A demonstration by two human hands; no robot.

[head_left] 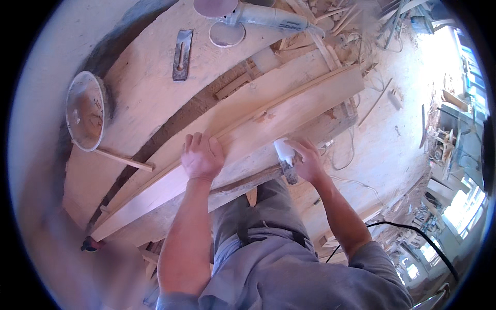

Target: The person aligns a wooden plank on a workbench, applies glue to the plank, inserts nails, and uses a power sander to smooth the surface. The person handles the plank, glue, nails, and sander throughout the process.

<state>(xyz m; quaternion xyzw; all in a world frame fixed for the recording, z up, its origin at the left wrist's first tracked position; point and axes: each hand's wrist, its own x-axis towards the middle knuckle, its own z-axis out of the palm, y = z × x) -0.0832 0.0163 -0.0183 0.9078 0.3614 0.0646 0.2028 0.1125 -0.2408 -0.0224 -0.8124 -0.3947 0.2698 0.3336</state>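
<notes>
A long pale wooden board (305, 106) lies slantwise across the workbench (248, 150) in front of me. My left hand (202, 156) presses on the board near its middle, its fingers curled over the upper edge. Close to the bench's near edge, my right hand (308, 161) is wrapped round a small white plastic bottle (283, 150), tilted with its narrow end toward me. Just below the bottle, a dark, worn flat piece (290, 174) sticks out at the bench edge; its kind is unclear. Part of the bottle is hidden by my fingers.
Beyond a gap lies another worktop (139, 77) with a slotted metal plate (182, 55), an angle grinder (268, 17) and a round disc (227, 34). A dusty bucket (87, 111) stands at the left. Wood scraps and cords litter the floor (382, 150) at right.
</notes>
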